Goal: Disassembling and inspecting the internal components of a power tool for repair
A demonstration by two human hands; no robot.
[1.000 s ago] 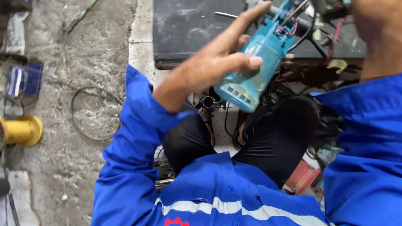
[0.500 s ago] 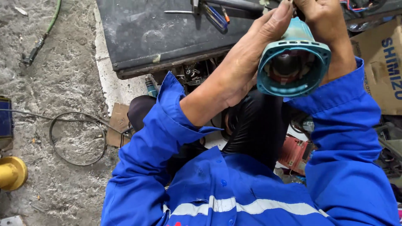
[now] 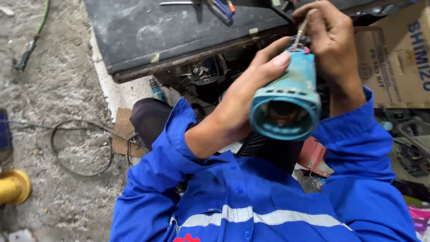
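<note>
Since half a second ago, housing [image 3: 286, 105] tilts open-end toward me; left hand [image 3: 244, 105] clamps its side so right hand [image 3: 331, 40], pinching probe [image 3: 300, 31], reaches the rear.

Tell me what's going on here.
A person in blue work clothes holds a teal power-tool housing up in the left hand, open end toward the camera. The right hand works a thin tool at its far end. Behind it lies a dark board with hand tools.
</note>
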